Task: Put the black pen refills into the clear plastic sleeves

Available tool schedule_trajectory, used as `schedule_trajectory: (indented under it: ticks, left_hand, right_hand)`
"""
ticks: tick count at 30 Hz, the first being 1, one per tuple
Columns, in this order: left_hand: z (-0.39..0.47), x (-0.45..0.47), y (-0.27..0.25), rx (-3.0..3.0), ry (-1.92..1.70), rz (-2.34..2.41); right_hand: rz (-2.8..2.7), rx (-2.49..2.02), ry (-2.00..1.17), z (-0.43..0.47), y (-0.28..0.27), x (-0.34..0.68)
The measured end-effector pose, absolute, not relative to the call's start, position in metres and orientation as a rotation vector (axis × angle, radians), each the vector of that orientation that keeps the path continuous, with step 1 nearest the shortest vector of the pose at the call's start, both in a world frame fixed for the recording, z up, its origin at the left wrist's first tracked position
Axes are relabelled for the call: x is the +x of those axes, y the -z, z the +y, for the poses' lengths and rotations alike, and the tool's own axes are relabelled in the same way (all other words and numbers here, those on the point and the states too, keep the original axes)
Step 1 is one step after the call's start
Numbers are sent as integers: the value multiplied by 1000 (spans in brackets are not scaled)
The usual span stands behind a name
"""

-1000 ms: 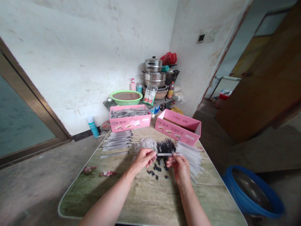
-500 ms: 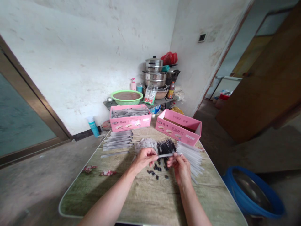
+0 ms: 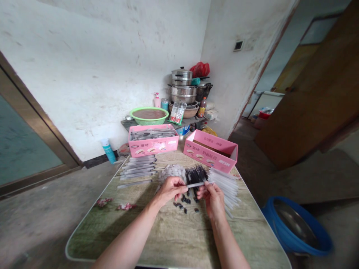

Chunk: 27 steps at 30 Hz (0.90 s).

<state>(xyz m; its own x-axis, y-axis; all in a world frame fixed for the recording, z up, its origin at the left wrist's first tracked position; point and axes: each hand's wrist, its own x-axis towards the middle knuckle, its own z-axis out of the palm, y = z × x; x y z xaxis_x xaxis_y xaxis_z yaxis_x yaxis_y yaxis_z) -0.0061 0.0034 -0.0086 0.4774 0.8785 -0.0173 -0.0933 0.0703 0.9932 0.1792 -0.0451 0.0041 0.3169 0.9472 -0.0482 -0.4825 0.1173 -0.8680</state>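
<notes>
A translucent pen barrel (image 3: 195, 184) lies level between my two hands. My left hand (image 3: 172, 189) pinches its left end, and my right hand (image 3: 212, 196) pinches its right end. Just behind them sit a bundle of thin black pen parts (image 3: 196, 172) and a heap of small whitish pieces (image 3: 171, 172). Short black plugs (image 3: 179, 205) are scattered on the table below the fingers. Loose clear barrels (image 3: 224, 186) fan out to the right of my right hand. Pens in rows (image 3: 138, 167) lie on the left, with one single pen (image 3: 134, 184) nearer me.
One pink box (image 3: 153, 145) at the table's far side is full of pens. Another pink box (image 3: 210, 153) stands right of it. Behind are a green basin (image 3: 149, 121) and stacked pots (image 3: 183, 91). A blue tub (image 3: 297, 224) is on the floor at right.
The whole view has shifted slightly, so everything appears a little further left. Both hands keep their pinch on the pen barrel, with hardly any movement.
</notes>
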Motion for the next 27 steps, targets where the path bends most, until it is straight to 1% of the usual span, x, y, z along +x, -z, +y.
schedule_trajectory:
  ticks: [6, 12, 18, 20, 24, 25, 27]
  left_hand:
    - [3, -7, 8, 1339, -759, 810]
    - [4, -5, 12, 1333, -822, 770]
    - [2, -6, 9, 1390, -762, 753]
    - [6, -10, 5, 1405, -866, 798]
    - [25, -28, 0, 1331, -1338, 1046]
    - [29, -33, 1, 1319, -1408, 1115]
    - [33, -38, 4, 1382, -1429, 1216]
  right_hand:
    - [-627, -939, -1146, -45, -4, 179]
    - [-650, -936, -1153, -44, -2, 179]
    - [-798, -967, -1183, -45, 1, 174]
    - [-778, -957, -1176, -45, 2, 175]
    - [-630, -932, -1159, -44, 2, 184]
    - [-625, -936, -1160, -44, 1, 185]
    - [-649, -950, -1162, -44, 0, 185]
